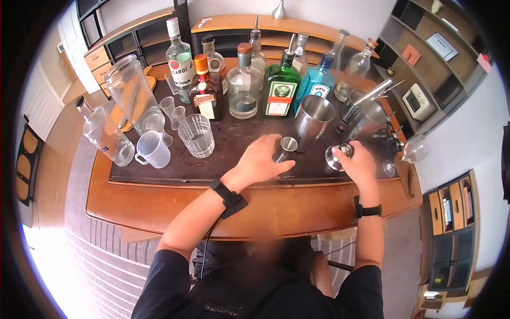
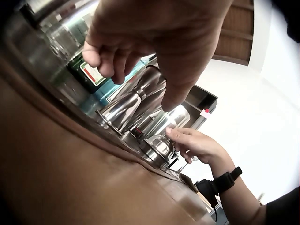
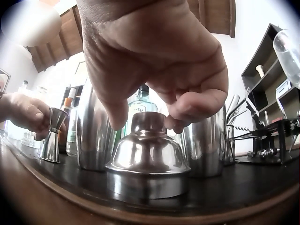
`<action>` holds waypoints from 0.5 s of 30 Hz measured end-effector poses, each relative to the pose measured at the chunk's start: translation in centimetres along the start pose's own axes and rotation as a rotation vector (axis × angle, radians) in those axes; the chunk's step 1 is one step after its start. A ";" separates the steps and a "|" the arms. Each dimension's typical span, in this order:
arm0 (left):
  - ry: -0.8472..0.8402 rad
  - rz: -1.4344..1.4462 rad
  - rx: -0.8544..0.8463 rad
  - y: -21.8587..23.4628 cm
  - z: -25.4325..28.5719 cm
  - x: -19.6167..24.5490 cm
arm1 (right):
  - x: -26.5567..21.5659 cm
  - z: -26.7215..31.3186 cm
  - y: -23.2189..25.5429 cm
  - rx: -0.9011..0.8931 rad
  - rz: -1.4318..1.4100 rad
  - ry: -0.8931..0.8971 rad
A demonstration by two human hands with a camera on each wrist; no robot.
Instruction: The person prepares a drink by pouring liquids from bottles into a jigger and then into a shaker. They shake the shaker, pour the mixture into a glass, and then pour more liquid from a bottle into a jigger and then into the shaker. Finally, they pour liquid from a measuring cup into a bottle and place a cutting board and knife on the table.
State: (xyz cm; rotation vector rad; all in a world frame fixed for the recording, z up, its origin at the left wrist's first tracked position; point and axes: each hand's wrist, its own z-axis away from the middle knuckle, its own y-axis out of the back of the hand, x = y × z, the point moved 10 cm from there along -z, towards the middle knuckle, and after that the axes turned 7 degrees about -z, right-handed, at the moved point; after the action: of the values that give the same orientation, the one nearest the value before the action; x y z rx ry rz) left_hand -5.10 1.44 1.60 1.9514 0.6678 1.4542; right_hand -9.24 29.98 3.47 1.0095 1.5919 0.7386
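My left hand point(image 1: 277, 154) curls thumb and fingers round a small steel jigger point(image 1: 287, 147) standing on the black bar mat point(image 1: 159, 173). From the right wrist view the jigger point(image 3: 51, 136) stands upright at far left with the left hand point(image 3: 26, 112) against it. My right hand point(image 1: 348, 154) pinches the small top cap of a domed steel shaker lid point(image 3: 149, 154), which rests on the mat. A steel shaker tin point(image 1: 313, 119) stands just behind, between the two hands. In the left wrist view the jigger point(image 2: 124, 110) sits under the left hand's fingers point(image 2: 105, 61).
A row of liquor bottles point(image 1: 279, 87) lines the back of the mat. A cut glass tumbler point(image 1: 197, 135), a plastic measuring jug point(image 1: 152, 149) and a tall glass pitcher point(image 1: 133, 95) stand left. A wine glass point(image 1: 414, 149) and bar tools are at right. The wooden counter edge point(image 1: 239, 212) runs in front.
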 end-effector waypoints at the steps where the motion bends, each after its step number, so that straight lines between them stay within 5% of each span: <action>1: 0.009 0.008 -0.001 -0.2 -0.2 0.1 | 0.0 -0.1 -0.3 -0.019 -0.021 0.009; 7: -0.020 -0.048 0.016 -1.3 -1.5 -0.8 | -0.5 0.2 -0.2 0.055 -0.195 0.092; 12: 0.061 0.033 0.119 1.2 -0.8 -1.9 | -7.7 0.2 9.2 0.404 -0.528 0.353; 13: 0.069 0.033 0.121 1.4 -0.6 -2.0 | -8.2 -1.0 9.9 0.370 -0.590 0.284; 15: 0.069 0.033 0.142 1.7 -0.4 -2.2 | -13.0 -1.8 12.4 0.407 -0.553 0.437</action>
State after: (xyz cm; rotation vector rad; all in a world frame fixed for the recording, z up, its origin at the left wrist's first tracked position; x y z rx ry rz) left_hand -5.96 -1.21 1.51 2.0347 0.7928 1.5372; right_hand -6.98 24.03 20.33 0.6438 2.3375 0.2587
